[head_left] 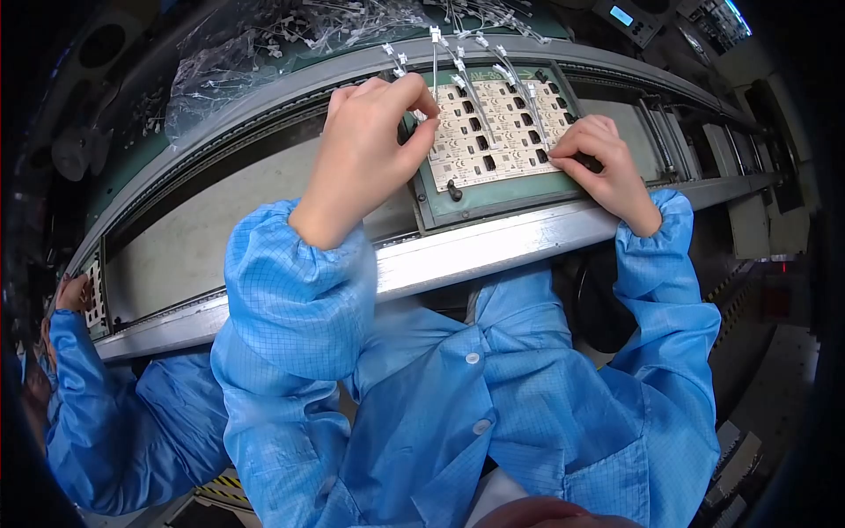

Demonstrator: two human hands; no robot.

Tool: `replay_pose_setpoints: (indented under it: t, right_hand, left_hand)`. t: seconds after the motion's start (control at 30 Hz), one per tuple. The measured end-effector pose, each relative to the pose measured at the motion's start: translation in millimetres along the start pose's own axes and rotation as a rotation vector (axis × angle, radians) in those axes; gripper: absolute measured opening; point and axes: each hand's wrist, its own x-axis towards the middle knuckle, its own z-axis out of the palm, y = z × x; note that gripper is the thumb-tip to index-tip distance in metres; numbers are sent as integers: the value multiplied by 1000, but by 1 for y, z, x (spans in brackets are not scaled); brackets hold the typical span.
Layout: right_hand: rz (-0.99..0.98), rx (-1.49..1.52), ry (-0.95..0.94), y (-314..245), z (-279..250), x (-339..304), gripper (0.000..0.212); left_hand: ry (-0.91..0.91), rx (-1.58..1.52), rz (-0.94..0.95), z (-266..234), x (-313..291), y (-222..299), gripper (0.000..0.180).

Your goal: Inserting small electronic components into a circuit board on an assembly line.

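Observation:
A cream circuit board panel (462,179) with rows of black parts lies in a dark green fixture (493,199). Several white cables (476,99) with small plug ends rise from the panel and lean past its far edge. At the panel's left edge my left hand (374,145) is closed in a pinch on a white connector cable (435,66), its lower end hidden by the fingers. My right hand (607,163) rests at the panel's right edge, thumb and forefinger pinched at the lower end of another white cable (535,114).
A metal conveyor rail (493,251) runs between me and the fixture, with another rail (352,63) behind. Loose white cables lie on a clear plastic bag (224,75) at the far left. A co-worker's hand (74,292) works at another panel (95,295) on the left.

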Motion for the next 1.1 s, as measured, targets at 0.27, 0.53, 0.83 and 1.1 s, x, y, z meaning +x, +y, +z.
replay_pose_setpoints:
  t: [0.27, 0.53, 0.83, 1.1]
  right_hand:
    - [-163, -142, -1, -1, 3, -4, 13]
    - [-82, -139, -59, 9, -11, -7, 9]
    - [-237, -149, -80, 6, -4, 16, 14]
    - [-135, -43, -148, 1, -15, 0, 19]
  left_hand:
    - [83, 75, 4, 9, -8, -7, 13]
    - [0, 17, -42, 26, 3, -2, 6]
    - [19, 127, 12, 5, -1, -20, 10]
    - [-55, 50, 70, -6, 1, -4, 12]
